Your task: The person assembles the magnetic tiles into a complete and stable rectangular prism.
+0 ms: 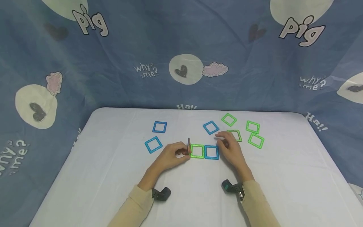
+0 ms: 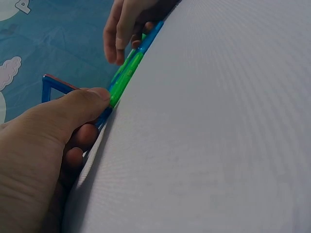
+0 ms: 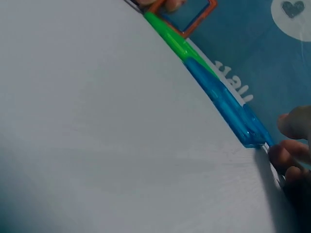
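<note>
My left hand [image 1: 171, 154] pinches a square magnetic tile [image 1: 189, 142], an open frame seen edge-on in the head view. The tile stands upright at the left side of a flat green tile [image 1: 197, 145]. Its sides look blue in the left wrist view and orange [image 3: 212, 6] in the right wrist view. Joined edge to edge to the green tile, a blue tile [image 1: 211, 158] lies flat on its right. At that blue tile's right edge is my right hand [image 1: 232, 149], its fingers loosely bent and holding nothing. Its fingertips [image 3: 286, 124] show beside the blue tile.
Two blue tiles [image 1: 160, 122] [image 1: 147, 148] lie to the left on the white table [image 1: 181, 195]. Another blue tile [image 1: 206, 130] and several green tiles [image 1: 232, 116] lie at the back right; one green tile [image 1: 240, 136] is partly behind my right hand. A patterned blue cloth [image 1: 124, 88] hangs behind.
</note>
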Tool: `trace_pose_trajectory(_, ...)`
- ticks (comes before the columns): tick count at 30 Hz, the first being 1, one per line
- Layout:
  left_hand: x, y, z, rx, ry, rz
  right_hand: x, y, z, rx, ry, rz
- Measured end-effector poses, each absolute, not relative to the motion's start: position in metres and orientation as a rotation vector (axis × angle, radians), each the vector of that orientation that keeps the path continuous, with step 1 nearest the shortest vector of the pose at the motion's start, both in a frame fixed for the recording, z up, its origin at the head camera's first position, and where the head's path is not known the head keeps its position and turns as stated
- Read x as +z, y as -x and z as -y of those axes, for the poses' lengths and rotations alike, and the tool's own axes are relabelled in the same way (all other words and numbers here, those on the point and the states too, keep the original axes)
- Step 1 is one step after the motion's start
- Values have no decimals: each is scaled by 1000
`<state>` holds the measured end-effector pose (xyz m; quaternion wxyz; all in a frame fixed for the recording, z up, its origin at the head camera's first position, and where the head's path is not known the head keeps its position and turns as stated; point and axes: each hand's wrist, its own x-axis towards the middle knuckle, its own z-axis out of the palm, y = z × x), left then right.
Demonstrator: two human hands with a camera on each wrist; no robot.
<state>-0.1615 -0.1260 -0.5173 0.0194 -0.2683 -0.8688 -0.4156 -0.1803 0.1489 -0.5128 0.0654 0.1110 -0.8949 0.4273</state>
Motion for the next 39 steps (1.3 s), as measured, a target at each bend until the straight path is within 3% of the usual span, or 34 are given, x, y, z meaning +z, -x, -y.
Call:
trace_pose_trajectory(12, -520, 163, 127, -1289, 820, 2702, -513, 198, -149, 1216, -356, 2685)
trace_pose_trajectory(39, -513, 161, 123, -1288, 805, 2723, -498, 211, -127, 886, -68, 2922)
